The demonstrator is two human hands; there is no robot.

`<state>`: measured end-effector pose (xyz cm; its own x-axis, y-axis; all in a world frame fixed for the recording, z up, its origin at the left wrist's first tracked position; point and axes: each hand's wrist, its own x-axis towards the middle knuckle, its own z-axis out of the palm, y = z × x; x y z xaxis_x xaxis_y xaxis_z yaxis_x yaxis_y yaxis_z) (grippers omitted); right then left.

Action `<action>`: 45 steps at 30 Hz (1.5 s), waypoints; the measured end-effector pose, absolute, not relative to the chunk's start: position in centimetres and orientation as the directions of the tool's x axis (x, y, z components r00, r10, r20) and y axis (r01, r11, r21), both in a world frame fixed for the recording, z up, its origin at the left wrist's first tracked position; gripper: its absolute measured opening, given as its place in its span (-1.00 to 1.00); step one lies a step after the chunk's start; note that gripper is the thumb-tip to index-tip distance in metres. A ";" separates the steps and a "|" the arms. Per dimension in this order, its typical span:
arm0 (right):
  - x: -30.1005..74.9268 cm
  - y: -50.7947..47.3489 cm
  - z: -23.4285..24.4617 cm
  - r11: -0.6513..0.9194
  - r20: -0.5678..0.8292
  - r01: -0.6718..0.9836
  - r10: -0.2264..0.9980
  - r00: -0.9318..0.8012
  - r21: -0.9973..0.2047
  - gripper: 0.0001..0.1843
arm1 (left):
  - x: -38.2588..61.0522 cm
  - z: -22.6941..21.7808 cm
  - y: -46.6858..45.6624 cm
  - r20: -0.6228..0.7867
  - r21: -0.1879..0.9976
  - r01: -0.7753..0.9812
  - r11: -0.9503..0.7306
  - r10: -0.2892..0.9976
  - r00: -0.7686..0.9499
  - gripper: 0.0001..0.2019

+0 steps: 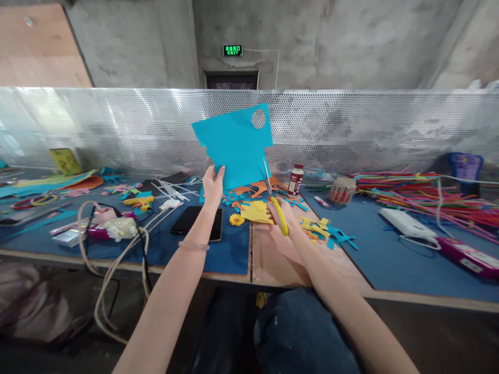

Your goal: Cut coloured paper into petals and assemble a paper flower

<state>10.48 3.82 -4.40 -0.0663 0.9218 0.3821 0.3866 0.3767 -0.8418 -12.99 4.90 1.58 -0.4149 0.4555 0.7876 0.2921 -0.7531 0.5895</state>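
Observation:
My left hand [212, 185] pinches the lower left edge of a blue paper sheet [234, 145] and holds it upright above the table. The sheet has a round hole cut near its top right corner and a jagged bottom edge. My right hand [283, 221] grips yellow-handled scissors [273, 200], whose blades point up and touch the sheet's lower right edge. Yellow and orange paper scraps [255, 210] lie on the table under both hands.
A black phone [197, 222] lies by my left wrist. A small bottle [296, 180], a white power bank [405, 223], a heap of coloured strips [429, 195], a glue gun [139, 200] and cables [117, 249] lie on the blue table mats [390, 254]. A perforated metal screen [370, 130] stands behind.

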 end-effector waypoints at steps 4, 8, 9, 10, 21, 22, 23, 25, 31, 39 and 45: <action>10.5 3.6 -4.3 0.380 0.385 0.373 0.921 -0.065 -0.846 -0.73 | -12.9 1.6 4.8 0.789 0.585 0.279 -0.762 0.455 -0.412 -0.67; 10.4 3.5 -4.2 0.358 0.359 0.347 0.931 -0.064 -0.867 -0.72 | -12.8 1.6 4.8 0.784 0.591 0.260 -0.764 0.468 -0.407 -0.66; 10.4 3.5 -4.1 0.348 0.348 0.344 0.935 -0.064 -0.872 -0.72 | -12.8 1.6 4.8 0.782 0.593 0.256 -0.763 0.471 -0.408 -0.65; 10.3 3.6 -4.1 0.340 0.340 0.341 0.938 -0.064 -0.876 -0.72 | -12.8 1.6 4.8 0.780 0.595 0.254 -0.762 0.473 -0.409 -0.64; 10.5 3.5 -4.1 0.362 0.365 0.400 0.928 -0.073 -0.842 -0.73 | -12.7 1.7 4.7 0.782 0.596 0.263 -0.759 0.472 -0.408 -0.62; 10.5 3.5 -4.2 0.371 0.374 0.405 0.925 -0.076 -0.836 -0.73 | -12.7 1.7 4.7 0.782 0.595 0.267 -0.758 0.469 -0.410 -0.61; 10.5 3.5 -4.2 0.378 0.381 0.410 0.921 -0.076 -0.830 -0.72 | -12.7 1.7 4.7 0.782 0.595 0.270 -0.757 0.468 -0.411 -0.61; 10.5 3.4 -4.2 0.386 0.391 0.416 0.917 -0.078 -0.823 -0.72 | -12.8 1.7 4.7 0.782 0.597 0.275 -0.754 0.469 -0.411 -0.60; 10.4 2.9 -3.9 0.393 0.405 0.439 0.912 -0.070 -0.808 -0.72 | -12.6 1.8 4.4 0.785 0.592 0.268 -0.760 0.468 -0.406 -0.58; 10.5 2.8 -3.9 0.385 0.397 0.443 0.915 -0.069 -0.810 -0.73 | -12.5 1.9 4.3 0.791 0.586 0.275 -0.762 0.463 -0.400 -0.61; 10.5 2.8 -3.9 0.393 0.410 0.461 0.909 -0.069 -0.795 -0.73 | -12.4 1.9 4.3 0.787 0.589 0.264 -0.764 0.468 -0.401 -0.60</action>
